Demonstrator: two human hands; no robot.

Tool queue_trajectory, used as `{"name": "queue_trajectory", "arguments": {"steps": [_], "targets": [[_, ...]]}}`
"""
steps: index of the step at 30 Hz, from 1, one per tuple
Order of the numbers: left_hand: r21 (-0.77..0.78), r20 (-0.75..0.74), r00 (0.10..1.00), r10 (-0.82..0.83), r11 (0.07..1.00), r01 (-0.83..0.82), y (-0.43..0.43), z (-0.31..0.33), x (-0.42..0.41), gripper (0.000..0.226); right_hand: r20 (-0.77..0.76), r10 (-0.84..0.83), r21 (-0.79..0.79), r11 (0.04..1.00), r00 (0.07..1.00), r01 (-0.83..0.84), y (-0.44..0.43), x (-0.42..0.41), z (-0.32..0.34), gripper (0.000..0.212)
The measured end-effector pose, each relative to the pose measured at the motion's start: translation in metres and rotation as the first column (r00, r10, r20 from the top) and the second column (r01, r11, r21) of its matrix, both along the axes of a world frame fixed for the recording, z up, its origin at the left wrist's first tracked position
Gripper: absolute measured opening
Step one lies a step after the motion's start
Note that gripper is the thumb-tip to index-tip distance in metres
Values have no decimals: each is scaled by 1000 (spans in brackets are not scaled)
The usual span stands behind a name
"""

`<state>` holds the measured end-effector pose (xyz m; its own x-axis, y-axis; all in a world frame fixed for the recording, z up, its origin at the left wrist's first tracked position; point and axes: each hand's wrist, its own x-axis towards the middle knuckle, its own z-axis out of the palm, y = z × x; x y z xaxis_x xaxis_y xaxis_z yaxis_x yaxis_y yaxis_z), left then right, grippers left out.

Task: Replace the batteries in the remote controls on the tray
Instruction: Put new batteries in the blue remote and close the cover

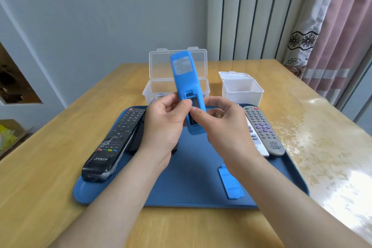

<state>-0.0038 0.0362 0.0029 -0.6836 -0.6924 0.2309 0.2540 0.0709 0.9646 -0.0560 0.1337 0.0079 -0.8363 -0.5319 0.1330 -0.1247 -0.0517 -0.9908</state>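
Note:
I hold a bright blue remote (pixel 184 78) upright above the blue tray (pixel 193 179), its back facing me and its battery compartment open. My left hand (pixel 165 125) grips its lower left side, thumb at the compartment edge. My right hand (pixel 223 127) grips its lower right side, its thumb tip pressing at the open compartment. The blue battery cover (pixel 230 182) lies loose on the tray at the right. A black remote (pixel 114 145) lies on the tray's left with another dark remote beside it. A grey remote (pixel 263 130) and a white remote (pixel 255 139) lie on the right.
Behind the tray on the wooden table (pixel 302 127) stand a clear plastic box (pixel 161 86) with its lid raised and a smaller white box (pixel 241 90), also open. A wall and a curtain lie beyond the table's far edge.

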Motion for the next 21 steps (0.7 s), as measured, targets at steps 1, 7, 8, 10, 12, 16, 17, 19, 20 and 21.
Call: {"name": "queue_trajectory", "arguments": {"steps": [1,7,8,10,12,16,17,19,20,21], "targets": [[9,8,1000,-28,1000,28,1,1,1,21,38,37,14,999,999,-38,0,-1,1,13],[319,42,999,-29,948,14,3,5,2,22,496,225,-305,949,839,-75,9,-24,10,34],[372,47,998,-37,928,16,1,5,3,22,495,272,-359,929,825,-90,12,-27,10,43],[403,64,996,-57,915,27,-2,6,4,23,458,347,-437,890,819,-133,16,-28,8,53],[361,103,990,-95,931,52,-2,6,5,27,396,357,-454,877,846,-158,16,-27,7,54],[287,192,961,-199,948,139,4,2,2,34,178,185,-386,917,966,-104,14,-25,5,43],[286,208,952,-224,945,160,6,2,1,34,129,140,-367,927,982,-84,14,-25,4,38],[299,210,941,-264,934,195,8,2,2,32,45,84,-319,946,995,-66,12,-20,4,29],[307,200,941,-274,929,206,9,2,2,31,8,71,-296,953,997,-66,11,-18,4,26],[313,188,942,-279,926,212,8,2,2,32,-15,68,-283,957,998,-70,11,-16,3,24]]}}
